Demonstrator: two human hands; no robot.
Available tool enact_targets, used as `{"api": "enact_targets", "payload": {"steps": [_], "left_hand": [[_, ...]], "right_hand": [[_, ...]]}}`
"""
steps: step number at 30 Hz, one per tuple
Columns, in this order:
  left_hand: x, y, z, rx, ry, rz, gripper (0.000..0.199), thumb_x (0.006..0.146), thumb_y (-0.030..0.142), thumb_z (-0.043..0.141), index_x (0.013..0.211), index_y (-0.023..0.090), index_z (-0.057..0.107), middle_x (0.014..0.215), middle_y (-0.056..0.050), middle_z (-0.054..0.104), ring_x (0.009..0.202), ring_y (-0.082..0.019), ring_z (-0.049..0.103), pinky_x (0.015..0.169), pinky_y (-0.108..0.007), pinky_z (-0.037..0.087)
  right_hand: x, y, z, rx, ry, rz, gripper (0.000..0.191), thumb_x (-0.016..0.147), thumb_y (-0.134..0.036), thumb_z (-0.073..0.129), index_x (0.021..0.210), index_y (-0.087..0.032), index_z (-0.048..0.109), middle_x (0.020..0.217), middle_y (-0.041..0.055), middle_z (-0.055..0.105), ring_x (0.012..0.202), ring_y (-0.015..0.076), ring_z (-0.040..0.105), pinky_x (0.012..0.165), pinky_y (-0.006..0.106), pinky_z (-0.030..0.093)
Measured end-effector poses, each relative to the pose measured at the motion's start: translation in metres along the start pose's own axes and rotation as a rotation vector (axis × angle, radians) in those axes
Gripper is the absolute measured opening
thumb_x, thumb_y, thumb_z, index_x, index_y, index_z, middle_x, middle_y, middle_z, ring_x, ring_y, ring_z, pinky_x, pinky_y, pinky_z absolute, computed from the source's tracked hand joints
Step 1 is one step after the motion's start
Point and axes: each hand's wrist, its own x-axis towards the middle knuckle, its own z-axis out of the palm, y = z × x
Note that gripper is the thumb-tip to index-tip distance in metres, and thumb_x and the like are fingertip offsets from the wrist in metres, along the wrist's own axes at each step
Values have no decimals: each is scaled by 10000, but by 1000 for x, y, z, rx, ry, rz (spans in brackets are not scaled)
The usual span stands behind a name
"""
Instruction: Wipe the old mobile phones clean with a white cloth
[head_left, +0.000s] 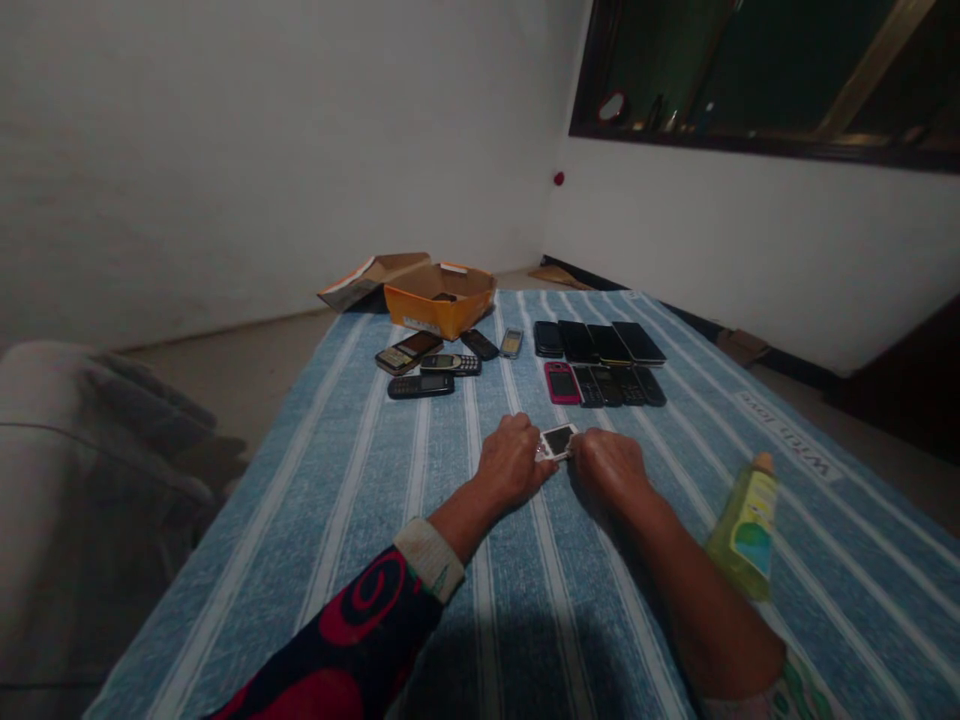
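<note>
A small white phone (558, 440) with a dark screen is between my hands over the blue striped cloth. My left hand (511, 460) is closed on the phone's left end. At its right end, my right hand (609, 466) is closed, with its fingertips mostly hidden. Beyond my hands, a pink phone (562, 383) lies at the left of a row of dark phones. Behind that row are several larger black phones (579, 342). Farther left, several loose phones (421, 386) lie at mixed angles near the box.
An open orange box (441, 302) stands at the table's far end, its lid (375, 280) beside it. A bottle of yellow-green liquid (748, 530) lies to the right of my right forearm. A grey covered seat (90, 520) is at the left.
</note>
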Motion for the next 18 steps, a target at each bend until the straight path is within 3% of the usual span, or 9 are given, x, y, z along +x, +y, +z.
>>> {"api": "enact_targets", "payload": {"steps": [8,18], "left_hand": [[2,-2,1,14,3,8,220,799,384,644,883,180,650,1016,-82,605,992,-248,550,777,-337,489],[3,-5,1,23,7,11,154,821,333,603,851,186,638,1015,-83,600,991,-240,547,794,-338,485]], "right_hand": [[13,-9,-8,22,-1,-65,290,933,-227,466,1066,-109,695,1060,199,700,1039,247,661,842,283,468],[7,-16,-10,67,4,-192,284,928,-172,428,1024,-168,695,1039,142,718,997,249,677,789,288,481]]}}
